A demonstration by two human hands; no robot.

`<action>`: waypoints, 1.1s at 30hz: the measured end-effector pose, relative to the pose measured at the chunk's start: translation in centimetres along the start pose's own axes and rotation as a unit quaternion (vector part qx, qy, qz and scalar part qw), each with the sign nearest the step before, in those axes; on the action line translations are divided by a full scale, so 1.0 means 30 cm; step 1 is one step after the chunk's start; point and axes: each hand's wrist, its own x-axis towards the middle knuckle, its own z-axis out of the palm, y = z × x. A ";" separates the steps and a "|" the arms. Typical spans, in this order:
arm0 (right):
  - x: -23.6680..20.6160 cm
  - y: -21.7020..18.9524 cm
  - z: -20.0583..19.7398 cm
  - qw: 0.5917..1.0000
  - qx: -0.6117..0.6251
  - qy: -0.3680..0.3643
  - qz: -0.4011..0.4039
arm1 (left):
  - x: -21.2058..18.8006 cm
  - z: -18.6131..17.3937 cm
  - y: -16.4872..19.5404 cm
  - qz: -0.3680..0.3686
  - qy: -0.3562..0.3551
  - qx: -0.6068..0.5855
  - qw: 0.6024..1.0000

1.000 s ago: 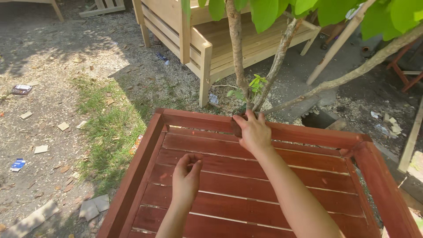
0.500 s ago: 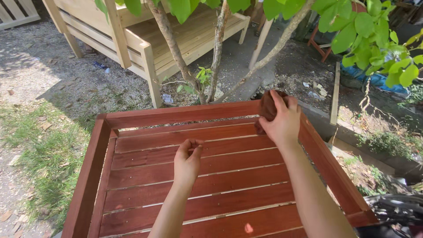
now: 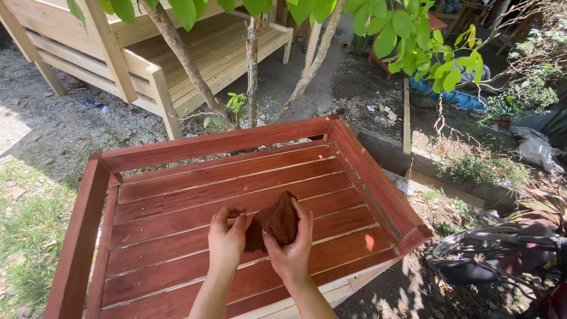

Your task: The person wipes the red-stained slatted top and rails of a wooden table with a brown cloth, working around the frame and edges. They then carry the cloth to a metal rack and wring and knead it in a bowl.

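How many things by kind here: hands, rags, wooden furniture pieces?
Hands: 2, left hand and right hand, both gripping the rag.
Brown rags: 1, the brown rag, held over the slats.
Wooden furniture: 2, the red-stained slatted frame and the unstained pale wood frame behind it.
Total: 5.

Right hand [image 3: 292, 245] pulled back from far rail corner; both hands now grip brown cloth [image 3: 274, 223] mid-slats.
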 end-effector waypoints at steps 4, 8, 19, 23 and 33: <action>-0.034 -0.006 -0.052 0.988 0.124 0.029 0.092 | -0.116 0.060 -0.006 -0.109 -0.059 -0.089 0.988; -0.063 -0.044 -0.185 0.959 0.213 0.046 0.182 | -0.262 0.156 0.056 -0.212 -0.065 -0.168 0.960; 0.013 -0.080 -0.403 0.933 0.256 -0.057 0.248 | -0.303 0.211 0.241 -0.307 -0.221 -0.235 0.895; 0.100 0.035 -0.364 0.947 0.171 -0.062 0.266 | -0.163 0.210 0.135 -0.262 -0.253 -0.284 0.887; 0.292 0.287 -0.244 0.918 0.138 -0.061 0.367 | 0.208 0.243 -0.012 -0.302 -0.380 -0.194 0.853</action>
